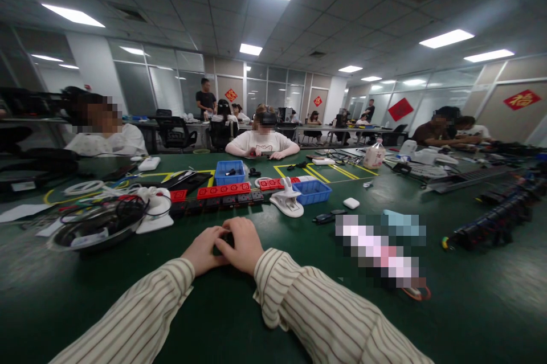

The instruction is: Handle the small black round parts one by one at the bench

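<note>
Probably the black strip is stiff, best gripped by its sides; just before it, left hand and right hand half-curl, touching; whether holding anything, I cannot tell.

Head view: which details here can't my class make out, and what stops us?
All in the head view:
- Anything between the left hand and right hand: hidden by the fingers and in dark shadow.
- Upper ends of the striped sleeves: cut off by the bottom edge.
- The pinkish item at right: masked by pixel blocks.
- Dark items in the left blue bin: too small to identify.
</note>
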`<control>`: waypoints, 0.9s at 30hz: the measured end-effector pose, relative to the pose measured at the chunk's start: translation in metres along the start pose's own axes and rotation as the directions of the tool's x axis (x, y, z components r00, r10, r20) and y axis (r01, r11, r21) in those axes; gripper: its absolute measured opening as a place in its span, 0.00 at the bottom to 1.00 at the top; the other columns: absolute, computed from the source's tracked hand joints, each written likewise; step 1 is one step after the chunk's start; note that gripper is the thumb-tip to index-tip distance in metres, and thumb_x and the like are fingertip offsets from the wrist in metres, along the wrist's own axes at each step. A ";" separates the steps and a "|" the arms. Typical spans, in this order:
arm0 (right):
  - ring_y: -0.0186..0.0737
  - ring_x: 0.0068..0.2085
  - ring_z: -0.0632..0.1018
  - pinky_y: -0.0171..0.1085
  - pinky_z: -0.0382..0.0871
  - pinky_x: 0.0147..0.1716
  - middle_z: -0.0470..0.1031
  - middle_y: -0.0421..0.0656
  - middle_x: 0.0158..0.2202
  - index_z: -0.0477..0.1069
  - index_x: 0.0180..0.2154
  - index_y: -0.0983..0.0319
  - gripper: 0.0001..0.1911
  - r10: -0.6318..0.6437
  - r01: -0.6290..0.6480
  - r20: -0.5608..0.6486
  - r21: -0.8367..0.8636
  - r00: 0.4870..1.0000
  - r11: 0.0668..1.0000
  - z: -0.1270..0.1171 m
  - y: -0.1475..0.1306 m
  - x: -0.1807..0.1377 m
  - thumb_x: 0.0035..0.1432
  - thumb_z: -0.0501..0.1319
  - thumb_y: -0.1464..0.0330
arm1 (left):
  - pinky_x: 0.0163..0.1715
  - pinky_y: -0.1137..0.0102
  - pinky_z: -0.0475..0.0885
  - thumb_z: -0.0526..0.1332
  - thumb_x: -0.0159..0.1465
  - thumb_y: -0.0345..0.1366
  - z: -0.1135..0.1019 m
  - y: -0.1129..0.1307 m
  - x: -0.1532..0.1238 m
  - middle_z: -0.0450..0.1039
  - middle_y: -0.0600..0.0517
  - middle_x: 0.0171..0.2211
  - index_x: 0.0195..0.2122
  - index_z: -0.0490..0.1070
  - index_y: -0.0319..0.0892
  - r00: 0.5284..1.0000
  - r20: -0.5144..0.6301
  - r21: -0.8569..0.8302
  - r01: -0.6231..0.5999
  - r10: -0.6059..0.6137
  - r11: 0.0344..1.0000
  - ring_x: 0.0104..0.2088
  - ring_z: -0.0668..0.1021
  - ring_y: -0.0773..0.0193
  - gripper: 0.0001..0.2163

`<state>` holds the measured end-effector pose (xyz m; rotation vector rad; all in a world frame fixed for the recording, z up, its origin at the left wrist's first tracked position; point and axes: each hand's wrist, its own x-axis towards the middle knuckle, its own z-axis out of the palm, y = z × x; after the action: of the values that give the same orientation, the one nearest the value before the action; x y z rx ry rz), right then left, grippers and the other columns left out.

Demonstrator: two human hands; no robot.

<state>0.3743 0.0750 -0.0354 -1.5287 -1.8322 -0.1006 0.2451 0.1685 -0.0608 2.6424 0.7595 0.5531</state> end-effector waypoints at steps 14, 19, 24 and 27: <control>0.40 0.40 0.66 0.38 0.59 0.39 0.66 0.42 0.35 0.69 0.34 0.61 0.10 0.105 -0.103 0.010 -0.091 0.994 0.990 0.008 0.007 0.002 0.52 0.61 0.61 | 0.48 0.64 0.65 0.62 0.48 0.35 0.003 0.003 0.001 0.69 0.47 0.41 0.37 0.71 0.40 0.999 -0.044 0.049 0.017 -0.014 0.999 0.44 0.70 0.56 0.14; 0.40 0.40 0.68 0.38 0.60 0.41 0.68 0.43 0.37 0.70 0.41 0.59 0.11 0.085 -0.085 -0.015 -0.008 0.996 0.996 0.008 0.001 -0.003 0.53 0.59 0.68 | 0.51 0.62 0.63 0.61 0.49 0.35 0.004 -0.002 0.002 0.70 0.44 0.45 0.35 0.75 0.39 0.999 -0.045 0.050 0.015 -0.012 0.999 0.48 0.70 0.51 0.12; 0.38 0.43 0.70 0.38 0.59 0.47 0.72 0.42 0.40 0.68 0.44 0.60 0.16 0.055 -0.055 -0.026 0.014 0.998 0.998 0.012 -0.004 -0.007 0.52 0.55 0.75 | 0.52 0.63 0.62 0.62 0.49 0.33 0.007 -0.003 0.001 0.71 0.46 0.45 0.37 0.76 0.41 0.999 -0.053 0.062 0.016 -0.013 0.998 0.49 0.69 0.53 0.13; 0.39 0.47 0.69 0.40 0.58 0.50 0.71 0.44 0.45 0.64 0.49 0.62 0.20 0.092 -0.091 -0.064 0.017 0.994 0.996 0.012 -0.004 -0.010 0.52 0.55 0.74 | 0.51 0.62 0.64 0.62 0.49 0.35 0.007 0.002 -0.003 0.71 0.48 0.45 0.36 0.76 0.44 0.997 -0.067 0.071 0.035 -0.031 0.997 0.48 0.69 0.54 0.12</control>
<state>0.3651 0.0716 -0.0486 -1.5792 -1.7057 -0.0925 0.2470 0.1636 -0.0668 2.6838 0.8564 0.6177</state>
